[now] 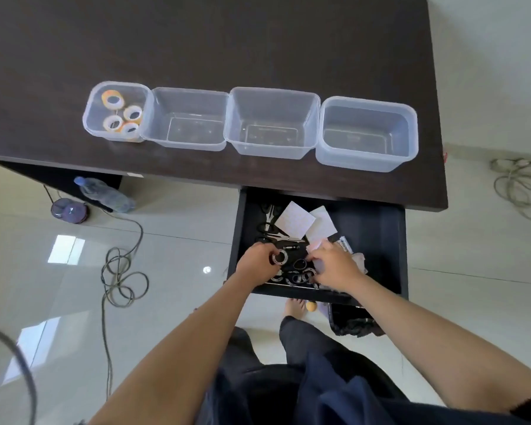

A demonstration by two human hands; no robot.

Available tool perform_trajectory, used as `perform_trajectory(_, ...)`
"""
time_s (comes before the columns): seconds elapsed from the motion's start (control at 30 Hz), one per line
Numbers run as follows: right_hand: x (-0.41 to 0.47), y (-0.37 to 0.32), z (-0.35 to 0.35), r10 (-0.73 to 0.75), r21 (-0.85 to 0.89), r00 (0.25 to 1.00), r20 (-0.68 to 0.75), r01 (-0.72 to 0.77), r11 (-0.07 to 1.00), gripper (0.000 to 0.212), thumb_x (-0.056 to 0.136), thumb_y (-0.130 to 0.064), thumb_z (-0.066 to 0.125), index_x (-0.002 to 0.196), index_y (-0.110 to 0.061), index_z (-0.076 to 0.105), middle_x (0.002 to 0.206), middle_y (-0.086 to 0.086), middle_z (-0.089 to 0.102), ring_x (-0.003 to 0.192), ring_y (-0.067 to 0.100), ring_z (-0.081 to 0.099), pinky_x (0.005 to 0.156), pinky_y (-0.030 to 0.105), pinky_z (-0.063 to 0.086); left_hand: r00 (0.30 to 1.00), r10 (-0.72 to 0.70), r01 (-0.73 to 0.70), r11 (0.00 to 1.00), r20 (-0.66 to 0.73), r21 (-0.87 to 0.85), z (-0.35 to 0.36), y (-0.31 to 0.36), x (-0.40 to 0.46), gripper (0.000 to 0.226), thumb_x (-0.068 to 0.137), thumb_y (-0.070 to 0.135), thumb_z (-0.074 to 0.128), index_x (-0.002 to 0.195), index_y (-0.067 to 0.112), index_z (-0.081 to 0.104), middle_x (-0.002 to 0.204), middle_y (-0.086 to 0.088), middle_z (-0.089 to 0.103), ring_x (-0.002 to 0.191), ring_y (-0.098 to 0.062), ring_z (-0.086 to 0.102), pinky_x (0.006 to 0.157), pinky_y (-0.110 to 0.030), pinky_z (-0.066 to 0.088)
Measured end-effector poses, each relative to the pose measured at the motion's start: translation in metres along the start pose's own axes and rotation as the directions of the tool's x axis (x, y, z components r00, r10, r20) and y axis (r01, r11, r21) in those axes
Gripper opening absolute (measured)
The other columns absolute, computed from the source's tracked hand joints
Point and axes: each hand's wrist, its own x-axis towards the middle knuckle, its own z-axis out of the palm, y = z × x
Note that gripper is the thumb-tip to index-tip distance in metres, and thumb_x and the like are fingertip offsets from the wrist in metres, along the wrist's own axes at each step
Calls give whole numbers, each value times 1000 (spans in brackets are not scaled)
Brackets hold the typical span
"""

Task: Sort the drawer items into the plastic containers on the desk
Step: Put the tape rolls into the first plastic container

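Four clear plastic containers [270, 122] sit in a row on the dark wooden desk [258, 41], sides touching or nearly so. Leftmost small container [117, 111] holds four rolls of yellowish tape [121, 115]; other three hold nothing visible. Open black drawer [377, 234] below desk edge, right of centre. Both hands inside it, near the front. Left hand [256, 265]: fingers curled, pinching a small grey ring-shaped roll [280, 257] at its rim, lifted slightly above the clutter. Right hand [334, 265]: fingers bent downward into a heap of dark rings [301, 273]; cannot tell whether it grips one. Behind the hands: black-handled scissors [269, 223], two white paper squares [295, 222], a short black cylindrical item [292, 248]. Floor: plastic water bottle [105, 194] under desk, looped grey cable [120, 277] left.
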Motion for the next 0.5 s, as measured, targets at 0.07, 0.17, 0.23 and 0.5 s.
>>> perform_trajectory(0.07, 5, 4, 2, -49, -38, 999, 7, 49, 998, 53, 67, -29, 79, 118, -33, 63, 107, -1, 46, 106, 22, 40, 89, 34, 41, 997, -70, 69, 997, 42, 41, 5, -1, 6, 38, 77, 19, 74, 113, 19, 63, 117, -4, 54, 107, -23, 56, 93, -35, 49)
perform_trajectory(0.17, 10, 8, 6, -101, -85, 995, 3, 101, 991, 54, 68, -32, 80, 118, -37, 62, 103, -5, 41, 103, 20, 37, 90, 33, 38, 988, -144, 142, 989, 58, 43, 6, -3, 12, 31, 75, 11, 75, 102, 21, 64, 104, -1, 58, 94, -21, 60, 85, -34, 53)
perform_trajectory(0.23, 13, 10, 7, -114, -87, 993, -21, 112, 990, 47, 70, -28, 78, 114, -35, 64, 99, -7, 37, 103, 20, 38, 88, 32, 37, 984, -163, 161, 986, 68, 35, 7, -2, 13, 26, 73, 3, 70, 90, 21, 63, 94, -3, 64, 85, -23, 62, 78, -35, 55)
perform_trajectory(0.5, 10, 23, 10, -193, -57, 979, -72, 189, 980, 21, 70, -21, 78, 89, -17, 69, 103, 2, 48, 100, 24, 41, 80, 30, 33, 986, -152, 145, 984, 63, 100, 9, 0, 15, 15, 80, 4, 60, 84, 16, 69, 91, -2, 67, 82, -22, 63, 72, -29, 52)
